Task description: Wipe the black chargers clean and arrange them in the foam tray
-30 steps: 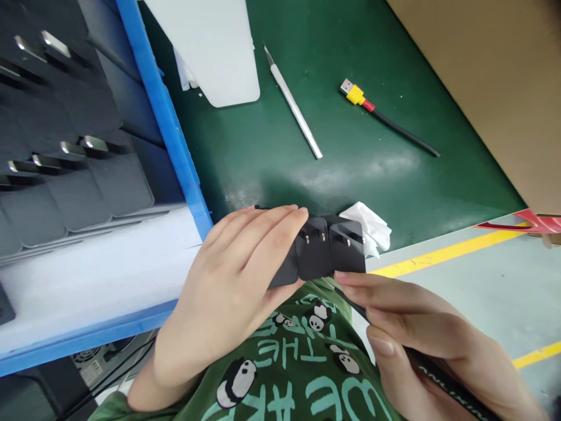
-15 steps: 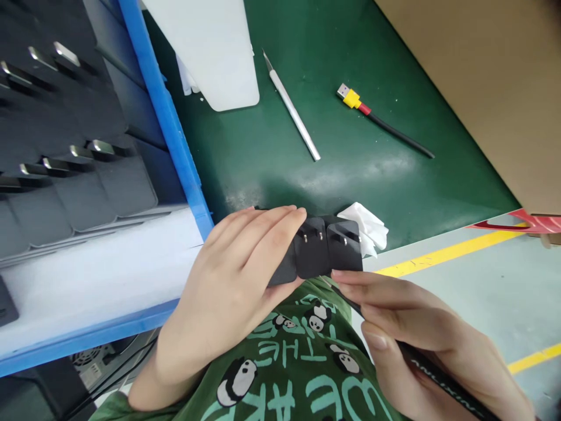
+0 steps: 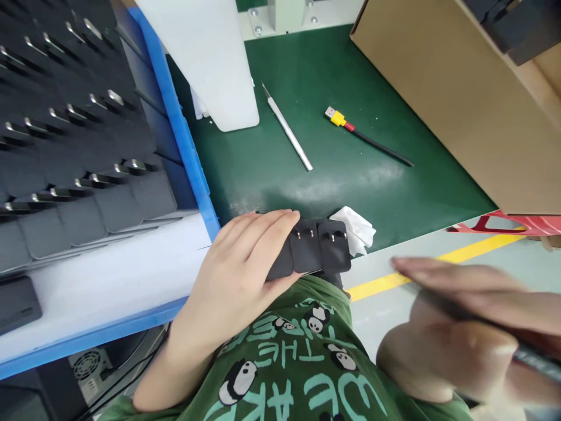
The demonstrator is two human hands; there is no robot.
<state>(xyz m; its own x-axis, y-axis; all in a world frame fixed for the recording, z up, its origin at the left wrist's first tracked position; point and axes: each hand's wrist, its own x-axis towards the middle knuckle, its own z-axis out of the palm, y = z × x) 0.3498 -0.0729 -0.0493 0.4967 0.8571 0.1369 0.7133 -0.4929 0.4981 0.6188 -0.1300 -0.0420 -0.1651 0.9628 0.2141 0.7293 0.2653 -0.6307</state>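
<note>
Left hand is clamping a row of black chargers at the green mat's near edge, row running left-right. Right hand, blurred, is sitting well apart to the right, curled around a pen.

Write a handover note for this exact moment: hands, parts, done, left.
Left hand: gripping a row of black plastic plug adapters, prongs up, at the green mat's near edge.
Right hand: blurred, apart from the row, holding a thin dark tool.
Nearby: crumpled white wipe, silver craft knife, yellow-tipped USB cable.
Done and left: can't tell from this view.
</note>
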